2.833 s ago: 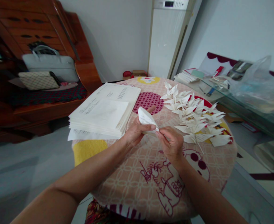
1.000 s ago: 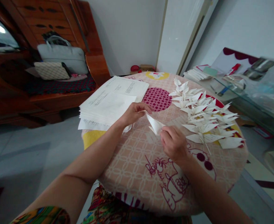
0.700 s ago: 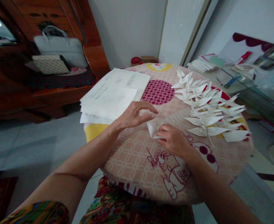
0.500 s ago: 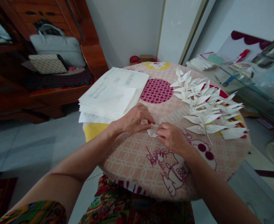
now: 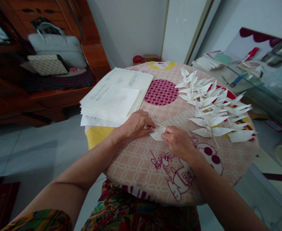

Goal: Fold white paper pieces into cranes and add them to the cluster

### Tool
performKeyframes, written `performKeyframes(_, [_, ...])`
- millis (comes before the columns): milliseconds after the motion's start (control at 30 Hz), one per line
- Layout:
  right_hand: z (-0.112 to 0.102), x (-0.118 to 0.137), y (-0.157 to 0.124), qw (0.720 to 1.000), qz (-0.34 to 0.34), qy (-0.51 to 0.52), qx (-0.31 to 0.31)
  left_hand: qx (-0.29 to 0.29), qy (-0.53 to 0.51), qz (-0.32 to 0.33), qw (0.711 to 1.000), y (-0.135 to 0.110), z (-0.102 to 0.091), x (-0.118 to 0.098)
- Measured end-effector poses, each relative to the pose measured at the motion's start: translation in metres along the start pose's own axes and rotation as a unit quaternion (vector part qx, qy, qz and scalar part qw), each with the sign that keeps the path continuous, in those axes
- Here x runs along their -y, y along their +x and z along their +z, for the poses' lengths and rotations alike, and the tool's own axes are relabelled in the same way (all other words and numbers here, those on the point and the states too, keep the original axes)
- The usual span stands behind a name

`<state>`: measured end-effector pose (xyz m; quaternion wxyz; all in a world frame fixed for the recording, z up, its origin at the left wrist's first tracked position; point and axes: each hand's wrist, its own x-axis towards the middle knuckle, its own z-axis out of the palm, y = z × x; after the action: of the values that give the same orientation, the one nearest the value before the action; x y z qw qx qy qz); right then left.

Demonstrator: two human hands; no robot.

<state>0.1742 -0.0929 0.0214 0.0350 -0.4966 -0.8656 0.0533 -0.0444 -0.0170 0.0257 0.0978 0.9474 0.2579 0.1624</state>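
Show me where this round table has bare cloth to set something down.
Free: the near cloth below left hand and right hand; the dotted maroon circle between paper stack and folded paper shapes. Crowded: far left, right side, and the centre around the small folded piece.

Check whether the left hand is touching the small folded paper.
Touching. The head view shows the left hand with its fingertips down on the folded paper, no gap between them, and the right hand on its other edge.

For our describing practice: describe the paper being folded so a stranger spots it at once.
On the round table, look between the left hand and right hand. The small folded paper there is held flat by them, unlike the loose winged shapes farther right.
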Motion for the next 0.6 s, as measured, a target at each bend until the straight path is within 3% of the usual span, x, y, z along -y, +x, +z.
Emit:
performKeyframes(133, [-0.005, -0.001, 0.0, 0.999, 0.037, -0.01, 0.038, 0.001, 0.068, 0.043, 0.997, 0.003, 0.004, -0.004])
performKeyframes(267, [-0.008, -0.003, 0.002, 0.995, 0.071, -0.002, 0.065, -0.057, 0.13, 0.091, 0.986, 0.001, 0.013, -0.012])
performKeyframes(400, [-0.007, -0.004, 0.002, 0.995, 0.078, 0.004, 0.058, -0.064, 0.147, 0.124, 0.979, -0.013, 0.023, -0.021])
performKeyframes(600, [-0.002, -0.007, 0.001, 0.995, 0.061, 0.078, 0.012, -0.101, 0.108, 0.068, 0.987, -0.043, 0.043, -0.036])
